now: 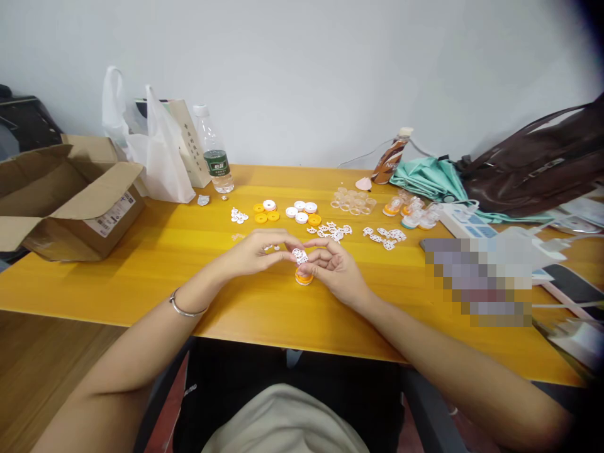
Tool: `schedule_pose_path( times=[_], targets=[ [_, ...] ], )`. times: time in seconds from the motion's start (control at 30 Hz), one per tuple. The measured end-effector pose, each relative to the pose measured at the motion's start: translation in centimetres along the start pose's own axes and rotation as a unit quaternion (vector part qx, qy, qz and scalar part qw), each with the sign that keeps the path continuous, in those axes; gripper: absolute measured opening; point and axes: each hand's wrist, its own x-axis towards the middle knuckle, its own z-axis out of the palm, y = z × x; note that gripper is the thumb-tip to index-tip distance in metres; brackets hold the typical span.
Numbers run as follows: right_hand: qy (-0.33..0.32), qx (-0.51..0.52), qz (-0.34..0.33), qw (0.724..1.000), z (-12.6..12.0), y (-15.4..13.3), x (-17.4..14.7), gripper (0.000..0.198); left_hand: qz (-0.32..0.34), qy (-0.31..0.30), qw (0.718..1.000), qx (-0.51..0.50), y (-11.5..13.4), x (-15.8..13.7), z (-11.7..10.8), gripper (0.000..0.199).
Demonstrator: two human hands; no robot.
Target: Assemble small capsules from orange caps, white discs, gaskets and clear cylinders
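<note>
Near the middle of the table, my left hand (276, 248) pinches a small white piece with dark spots or holes (299, 254). My right hand (337, 269) closes on the same piece from the other side, fingers curled and thumb at its lower edge. Just below the piece is an orange and white round base (304, 279), partly covered by my right thumb; whether they touch I cannot tell. Beyond my hands lie several white cut-out pieces (330, 231), with more cut-out pieces (387, 236) to the right. Some tiny parts by my left fingers are half hidden.
Behind stand white and orange discs (302, 211), small white parts (238, 215), clear rings (352, 201) and several assembled pieces (413, 211). At left are a cardboard box (108, 207), a plastic bag (163, 163) and a water bottle (217, 160); at right, a brown bag (523, 163).
</note>
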Motion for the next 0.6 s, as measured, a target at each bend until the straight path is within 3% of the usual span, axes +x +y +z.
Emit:
schedule_pose_path(
  times=[0.6],
  targets=[
    [0.020,0.003,0.018,1.000,-0.29,0.09,0.23,0.028,0.115,0.013,0.989,0.094,-0.36,-0.01,0.20,0.025]
  ],
)
